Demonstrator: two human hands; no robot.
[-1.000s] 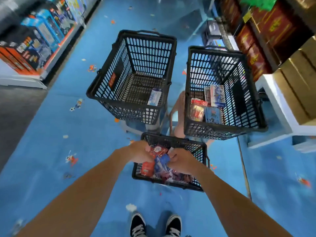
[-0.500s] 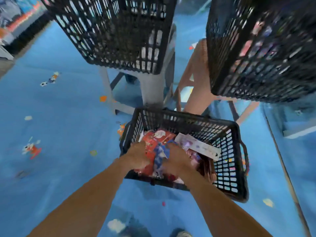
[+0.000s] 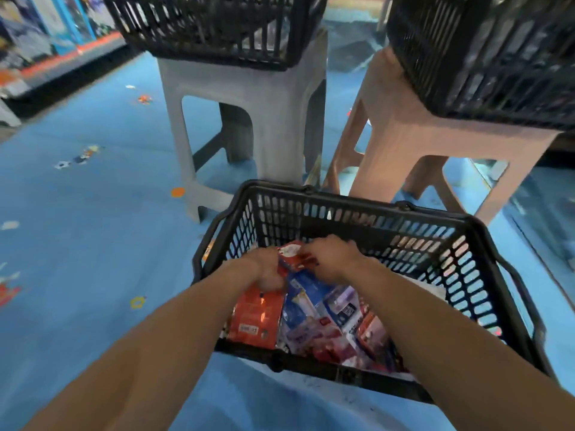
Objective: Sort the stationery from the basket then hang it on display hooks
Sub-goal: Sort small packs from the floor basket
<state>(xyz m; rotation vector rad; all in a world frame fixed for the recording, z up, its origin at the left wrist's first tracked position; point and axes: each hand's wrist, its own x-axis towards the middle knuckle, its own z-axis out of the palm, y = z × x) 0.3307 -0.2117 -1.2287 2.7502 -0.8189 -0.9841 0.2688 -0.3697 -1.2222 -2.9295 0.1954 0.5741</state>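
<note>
1. Stationery packs point(image 3: 314, 325): a heap of flat carded packs inside the basket point(image 3: 357, 208), piled along its near edge and into the near-left corner. Colours are red, blue, white and lilac. Print is too blurred to read.
2. Red pack point(image 3: 294, 258): on top of the heap toward the left wall, tilted up, red with a white patch at its top.
3. Left hand point(image 3: 267, 272): fingers curled, grasping the red pack's left edge. The hand also covers the top of the orange pack point(image 3: 255, 315), which leans in the near-left corner.
4. Right hand point(image 3: 333, 259): fingers bent down, pinching the red pack's right edge. Fingertips are partly hidden.
5. Blue pack point(image 3: 303, 293): just below both hands, mid heap, touching the orange pack's right side.
6. Basket: black plastic lattice, standing on the floor point(image 3: 93, 237). The heap sits well below the rim. The far-right part shows only dark wall. One handle hangs outside the right wall.
7. Grey stool point(image 3: 249, 98): just beyond the far-left corner of the basket, one leg near the far rim.
8. Pink stool point(image 3: 420, 135): beyond the far-right corner, with a narrow gap between the two stools.
9. Left upper basket point(image 3: 217, 32) sits on the grey stool and right upper basket point(image 3: 482, 57) on the pink stool. Both overhang the stool tops. Contents cannot be told.
10. Floor: blue with small printed motifs, running wide from the basket's left wall to a blurred shelf point(image 3: 46, 29) at far left.
</note>
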